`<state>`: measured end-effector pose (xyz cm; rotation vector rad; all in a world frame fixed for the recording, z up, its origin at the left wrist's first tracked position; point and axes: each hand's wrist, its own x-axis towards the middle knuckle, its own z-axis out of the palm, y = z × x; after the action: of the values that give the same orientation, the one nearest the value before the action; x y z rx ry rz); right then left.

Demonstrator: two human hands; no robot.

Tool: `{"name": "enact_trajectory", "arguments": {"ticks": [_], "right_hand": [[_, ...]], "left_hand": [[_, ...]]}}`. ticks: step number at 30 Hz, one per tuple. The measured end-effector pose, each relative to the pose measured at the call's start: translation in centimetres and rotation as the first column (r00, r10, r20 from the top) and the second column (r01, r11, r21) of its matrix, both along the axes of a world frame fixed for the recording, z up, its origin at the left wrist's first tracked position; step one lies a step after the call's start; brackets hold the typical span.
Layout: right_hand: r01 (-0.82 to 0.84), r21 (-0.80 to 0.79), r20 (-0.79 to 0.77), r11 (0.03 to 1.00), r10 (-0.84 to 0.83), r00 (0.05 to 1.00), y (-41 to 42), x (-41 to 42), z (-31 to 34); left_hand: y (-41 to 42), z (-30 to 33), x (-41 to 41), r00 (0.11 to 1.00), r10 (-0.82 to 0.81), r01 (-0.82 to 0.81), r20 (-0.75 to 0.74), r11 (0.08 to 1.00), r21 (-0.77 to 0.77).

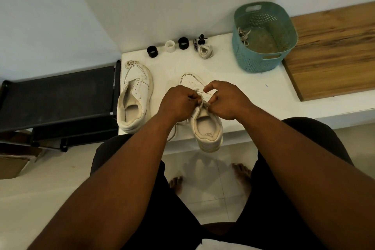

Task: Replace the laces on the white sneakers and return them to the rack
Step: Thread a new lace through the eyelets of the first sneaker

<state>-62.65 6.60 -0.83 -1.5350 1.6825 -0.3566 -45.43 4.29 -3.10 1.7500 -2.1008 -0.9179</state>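
Both hands meet over the nearer sneaker point(207, 128): left hand point(176, 103) and right hand point(227, 100) each pinch the lace point(200, 103) near the top eyelets. Lacing seems in hand. Next, I judge, comes tightening. Left of them lies the unlaced sneaker point(136, 95).

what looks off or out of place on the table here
The right sneaker sits with its heel hanging past the table's front edge while both hands work its lace. The left sneaker lies tipped on its side with bare eyelets. Nothing looks spilled or damaged.
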Motion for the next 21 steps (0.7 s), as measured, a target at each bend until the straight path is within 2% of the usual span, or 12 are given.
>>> {"name": "enact_trajectory", "arguments": {"ticks": [3,5,7,10,14,18,21], "right_hand": [[0.007,0.007,0.001,1.000,-0.007,1.000,-0.1,-0.1,0.1],[0.003,0.009,0.000,1.000,-0.003,1.000,-0.2,-0.1,0.1],[0.003,0.029,0.019,1.000,-0.004,1.000,-0.2,-0.2,0.1],[0.011,0.055,0.063,0.998,-0.014,0.998,-0.2,-0.3,0.0],[-0.015,0.107,0.119,0.994,0.002,0.993,-0.3,-1.0,0.2],[0.076,0.252,0.331,0.965,-0.159,0.930,-0.6,-1.4,-0.2],[0.222,0.234,0.322,0.947,-0.291,0.901,-0.4,-0.7,-0.8]], "left_hand": [[-0.2,0.3,0.1,0.999,-0.042,0.042,0.004,0.999,-0.030],[0.0,0.1,-0.1,1.000,-0.016,0.016,0.005,0.999,-0.047],[0.2,-0.1,0.0,0.998,0.030,-0.030,-0.049,1.000,-0.008],[0.2,-0.2,0.9,0.987,0.028,-0.014,-0.158,0.996,0.092],[0.2,-0.3,0.6,0.990,0.061,-0.051,-0.131,0.995,0.083],[0.1,-0.5,-0.3,0.984,0.132,-0.122,-0.118,0.989,0.088],[0.2,-0.6,-0.4,0.975,0.168,-0.157,-0.144,0.984,0.086]]}}
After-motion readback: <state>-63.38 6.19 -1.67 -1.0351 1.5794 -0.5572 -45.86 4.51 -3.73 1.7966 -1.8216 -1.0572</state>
